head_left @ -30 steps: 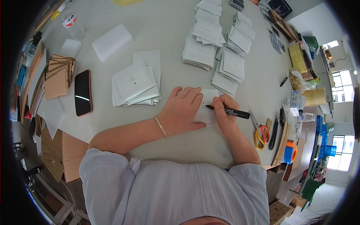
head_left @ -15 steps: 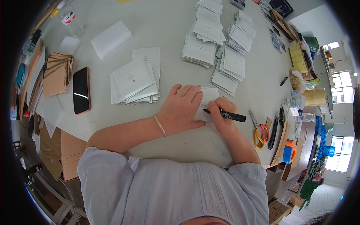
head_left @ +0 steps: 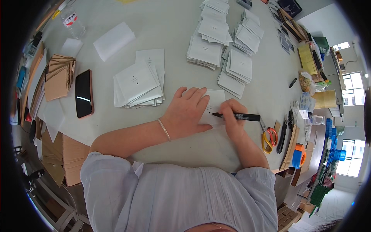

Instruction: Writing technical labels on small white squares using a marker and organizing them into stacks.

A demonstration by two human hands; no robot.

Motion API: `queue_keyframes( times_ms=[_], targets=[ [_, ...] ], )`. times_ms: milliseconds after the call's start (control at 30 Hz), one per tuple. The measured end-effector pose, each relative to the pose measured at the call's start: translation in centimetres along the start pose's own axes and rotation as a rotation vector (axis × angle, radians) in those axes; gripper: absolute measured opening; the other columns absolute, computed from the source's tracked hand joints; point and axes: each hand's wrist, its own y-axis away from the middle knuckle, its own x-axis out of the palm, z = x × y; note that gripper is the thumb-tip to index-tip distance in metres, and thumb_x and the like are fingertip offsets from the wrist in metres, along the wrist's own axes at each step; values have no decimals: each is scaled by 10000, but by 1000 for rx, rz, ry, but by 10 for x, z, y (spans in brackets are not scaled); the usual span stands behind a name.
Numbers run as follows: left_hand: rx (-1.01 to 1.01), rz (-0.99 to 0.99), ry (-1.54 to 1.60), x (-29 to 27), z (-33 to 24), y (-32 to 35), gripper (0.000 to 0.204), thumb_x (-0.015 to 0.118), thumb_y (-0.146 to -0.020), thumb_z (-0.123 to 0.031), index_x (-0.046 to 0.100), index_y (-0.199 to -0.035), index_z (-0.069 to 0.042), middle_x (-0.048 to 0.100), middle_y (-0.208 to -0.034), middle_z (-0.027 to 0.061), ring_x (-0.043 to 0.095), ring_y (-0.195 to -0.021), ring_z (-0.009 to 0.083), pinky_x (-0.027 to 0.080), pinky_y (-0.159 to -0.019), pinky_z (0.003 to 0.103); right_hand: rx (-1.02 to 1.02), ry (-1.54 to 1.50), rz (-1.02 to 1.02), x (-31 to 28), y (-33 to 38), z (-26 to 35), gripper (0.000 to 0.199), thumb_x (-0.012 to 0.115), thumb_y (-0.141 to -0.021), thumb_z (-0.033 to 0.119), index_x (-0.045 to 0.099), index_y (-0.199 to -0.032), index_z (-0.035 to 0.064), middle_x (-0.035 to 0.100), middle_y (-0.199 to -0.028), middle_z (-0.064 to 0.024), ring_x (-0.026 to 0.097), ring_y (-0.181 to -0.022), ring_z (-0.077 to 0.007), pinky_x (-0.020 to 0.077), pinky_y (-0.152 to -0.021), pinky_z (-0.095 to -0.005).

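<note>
My left hand [head_left: 187, 110] lies flat with fingers spread, pressing on a white envelope [head_left: 216, 97] and covering its left part. In my right hand [head_left: 233, 118] is a black marker [head_left: 249, 117], its tip just over the envelope by a small dark mark. To the left rests a loose pile of white envelopes [head_left: 135, 83]; the top one bears a similar small mark. Farther off, several stacks of white envelopes [head_left: 205, 52] stand in two rows, the right row [head_left: 240, 65] reaching nearly to the envelope under my hands.
A phone [head_left: 84, 94] and cardboard pieces [head_left: 58, 79] lie at the left, with a folded white sheet [head_left: 114, 41] and a plastic bottle [head_left: 72, 22] beyond. Scissors [head_left: 267, 141], a black cutter knife [head_left: 282, 136] and a tape roll [head_left: 298, 156] are at the right edge.
The marker has shifted slightly right with my right hand, and a small dark mark now shows on the envelope. My left hand has stayed in place.
</note>
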Motion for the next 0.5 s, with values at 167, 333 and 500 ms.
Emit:
queue_keyframes(
  times_ms=[167,333,500],
  targets=[
    [19,44,-44,-7,-6,-1,702,762,-583,-393,482,-1119,-37,471,-1203,154,468,-1109,282,316,-965,428,18,-334,-205,-7,-1,-7,240,564,-860,162,518,-648,60,534,-672,19,398,-542,-26,337,-487,-184],
    [12,11,-84,-34,5,-1,656,744,-611,-371,468,-1104,-38,477,-1177,182,473,-1098,310,321,-960,453,115,-365,-238,-5,-8,1,227,578,-854,156,517,-660,57,534,-668,15,412,-566,-28,344,-496,-186],
    [-290,129,-230,-97,49,5,593,727,-634,-323,456,-1077,-36,492,-1168,169,481,-1070,323,335,-951,454,38,-79,-57,-3,-16,-5,208,598,-838,135,528,-666,42,515,-616,21,403,-556,-31,318,-502,-200]
  ],
)
